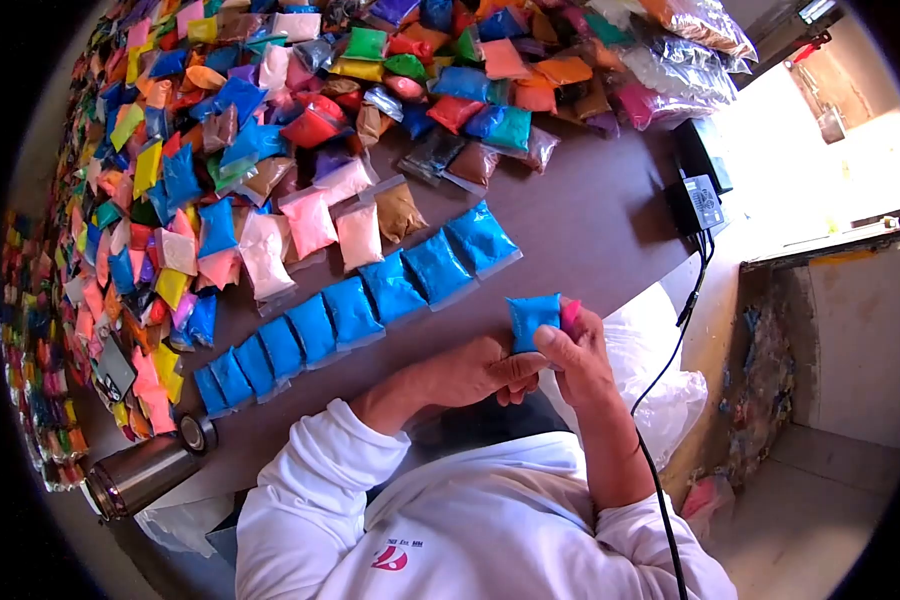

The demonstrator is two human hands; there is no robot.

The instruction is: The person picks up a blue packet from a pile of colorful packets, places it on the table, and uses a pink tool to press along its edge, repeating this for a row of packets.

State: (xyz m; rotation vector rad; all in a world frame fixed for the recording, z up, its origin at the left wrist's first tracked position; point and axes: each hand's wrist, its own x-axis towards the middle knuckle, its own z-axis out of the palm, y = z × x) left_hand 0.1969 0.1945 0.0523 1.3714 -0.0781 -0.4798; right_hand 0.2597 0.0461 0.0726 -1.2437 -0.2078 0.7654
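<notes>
Near the table's front edge my right hand (582, 360) holds a small blue packet (534, 318), its thumb pressed on the front. Something pink (570, 315) shows at the fingers beside the packet. My left hand (490, 368) is closed just below the packet's lower left corner, close against my right hand; whether it pinches the packet's edge is hidden. Left of both hands, a slanting row of several blue packets (348, 308) lies side by side on the brown table (590, 210).
A large heap of coloured packets (260, 140) covers the table's far and left parts. A metal flask (142, 478) and its lid (198, 434) are at the left. Black adapters (698, 200) with a cable sit at the right edge, above a clear plastic bag (660, 370).
</notes>
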